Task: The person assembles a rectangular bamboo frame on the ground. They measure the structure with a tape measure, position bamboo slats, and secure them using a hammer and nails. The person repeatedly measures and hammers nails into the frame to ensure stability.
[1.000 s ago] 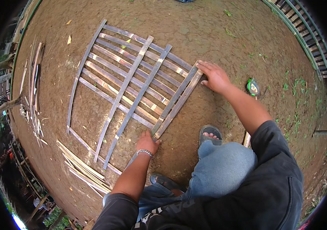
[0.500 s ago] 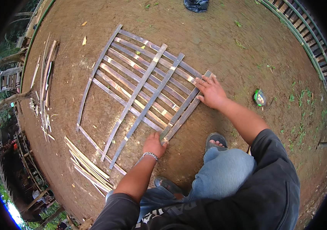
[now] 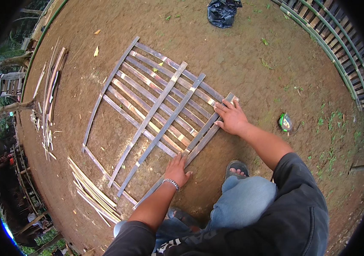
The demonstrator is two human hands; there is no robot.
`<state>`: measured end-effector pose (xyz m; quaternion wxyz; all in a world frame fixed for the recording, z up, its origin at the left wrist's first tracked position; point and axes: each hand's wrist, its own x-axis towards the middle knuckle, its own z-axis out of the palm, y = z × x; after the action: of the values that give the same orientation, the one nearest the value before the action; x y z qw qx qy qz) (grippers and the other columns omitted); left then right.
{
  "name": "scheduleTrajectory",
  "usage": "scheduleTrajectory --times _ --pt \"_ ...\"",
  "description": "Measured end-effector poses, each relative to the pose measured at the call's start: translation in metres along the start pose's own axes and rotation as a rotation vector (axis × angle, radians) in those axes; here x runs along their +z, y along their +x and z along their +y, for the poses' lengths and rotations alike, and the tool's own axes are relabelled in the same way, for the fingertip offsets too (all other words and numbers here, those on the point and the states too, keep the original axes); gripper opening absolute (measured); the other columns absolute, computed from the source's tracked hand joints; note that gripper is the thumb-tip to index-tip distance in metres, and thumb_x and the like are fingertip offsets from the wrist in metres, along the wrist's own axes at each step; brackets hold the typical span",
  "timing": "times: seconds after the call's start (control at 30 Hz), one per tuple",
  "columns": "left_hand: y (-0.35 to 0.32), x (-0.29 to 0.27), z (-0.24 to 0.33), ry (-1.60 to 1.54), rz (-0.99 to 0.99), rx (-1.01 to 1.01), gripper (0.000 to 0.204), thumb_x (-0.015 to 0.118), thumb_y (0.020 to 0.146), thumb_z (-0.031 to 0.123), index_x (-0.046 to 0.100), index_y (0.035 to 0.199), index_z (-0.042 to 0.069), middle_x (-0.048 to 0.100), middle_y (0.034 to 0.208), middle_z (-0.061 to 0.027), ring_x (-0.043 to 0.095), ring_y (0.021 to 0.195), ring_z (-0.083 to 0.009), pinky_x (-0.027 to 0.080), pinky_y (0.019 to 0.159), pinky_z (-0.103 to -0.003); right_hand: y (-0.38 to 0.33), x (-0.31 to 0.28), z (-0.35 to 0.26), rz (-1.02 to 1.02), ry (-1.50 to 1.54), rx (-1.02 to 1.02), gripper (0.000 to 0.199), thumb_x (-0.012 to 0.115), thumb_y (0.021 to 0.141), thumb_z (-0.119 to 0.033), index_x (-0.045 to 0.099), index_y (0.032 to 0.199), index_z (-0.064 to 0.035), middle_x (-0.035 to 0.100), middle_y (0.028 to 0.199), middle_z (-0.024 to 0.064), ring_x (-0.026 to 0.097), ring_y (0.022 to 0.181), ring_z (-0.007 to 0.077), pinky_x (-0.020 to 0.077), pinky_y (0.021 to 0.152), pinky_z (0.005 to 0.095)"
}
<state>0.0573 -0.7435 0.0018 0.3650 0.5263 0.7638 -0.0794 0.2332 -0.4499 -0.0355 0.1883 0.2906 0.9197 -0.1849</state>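
A lattice of flat bamboo slats point(image 3: 148, 102) lies on bare brown earth in front of me. Several long slats run one way and three cross strips pass over and under them. My left hand point(image 3: 177, 168) presses flat on the near end of the nearest cross strip point(image 3: 199, 136), fingers spread. My right hand point(image 3: 232, 117) rests on the far end of that same strip, fingers on the slat ends. I squat with a sandalled foot point(image 3: 236, 167) beside the strip. Neither hand lifts anything.
Loose bamboo strips point(image 3: 92, 192) lie in a bundle near the lattice's lower left. More slats point(image 3: 52, 91) lie at the left by a wooden frame. A green tape measure point(image 3: 285, 122) sits to the right, a dark bag point(image 3: 222, 12) at the top, a slatted fence point(image 3: 339, 47) upper right.
The view has shifted, so the lattice sits lower and more central. Both hands stay on the same cross strip; the right hand has slid slightly along its far end.
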Motion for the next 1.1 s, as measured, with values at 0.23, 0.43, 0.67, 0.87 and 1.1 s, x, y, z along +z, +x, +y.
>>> scheduleTrajectory --times 0.23,0.43,0.67,0.87,1.1 --pt "-0.011 0.004 -0.014 -0.116 0.064 -0.052 0.079 0.077 0.082 0.032 0.043 0.148 0.006 0.035 0.159 -0.0217 0.037 0.143 -0.0408 0.032 0.119 -0.046 0.046 -0.042 0.036 0.344 0.214 0.154 0.059 0.060 0.097 -0.045 0.051 0.147 -0.0154 0.050 0.152 0.0073 0.045 0.140 0.0282 0.0239 0.121 0.0520" --pt "-0.030 0.013 -0.018 -0.074 0.064 -0.111 0.078 0.078 0.081 0.032 0.045 0.146 0.005 0.037 0.157 -0.0224 0.039 0.141 -0.0416 0.034 0.118 -0.047 0.128 -0.106 0.093 0.475 0.183 0.346 0.061 0.063 0.095 -0.043 0.049 0.149 -0.0167 0.042 0.159 0.0058 0.044 0.142 0.0293 0.0321 0.116 0.0531" --pt "-0.069 0.029 -0.009 -0.174 -0.118 -0.267 0.077 0.074 0.085 0.039 0.043 0.148 0.006 0.038 0.156 -0.0220 0.045 0.138 -0.0399 0.038 0.115 -0.047 0.197 -0.180 0.130 0.304 0.040 0.442 0.061 0.065 0.095 -0.037 0.046 0.150 -0.0174 0.018 0.169 -0.0010 0.048 0.139 0.0288 0.0404 0.111 0.0524" --pt "-0.111 0.048 0.012 -0.209 -0.233 -0.306 0.075 0.070 0.088 0.044 0.044 0.147 0.007 0.042 0.154 -0.0218 0.047 0.136 -0.0403 0.040 0.113 -0.048 0.235 -0.209 0.152 0.208 0.029 0.477 0.061 0.063 0.096 -0.033 0.044 0.152 -0.0161 0.008 0.171 -0.0041 0.052 0.137 0.0276 0.0448 0.108 0.0496" --pt "-0.176 0.078 0.034 -0.301 -0.519 -0.352 0.072 0.067 0.090 0.043 0.044 0.147 0.007 0.053 0.144 -0.0214 0.054 0.129 -0.0418 0.043 0.110 -0.047 0.276 -0.218 0.171 0.132 -0.044 0.419 0.065 0.062 0.097 -0.033 0.040 0.154 -0.0132 0.005 0.171 -0.0004 0.045 0.143 0.0267 0.0422 0.112 0.0475"
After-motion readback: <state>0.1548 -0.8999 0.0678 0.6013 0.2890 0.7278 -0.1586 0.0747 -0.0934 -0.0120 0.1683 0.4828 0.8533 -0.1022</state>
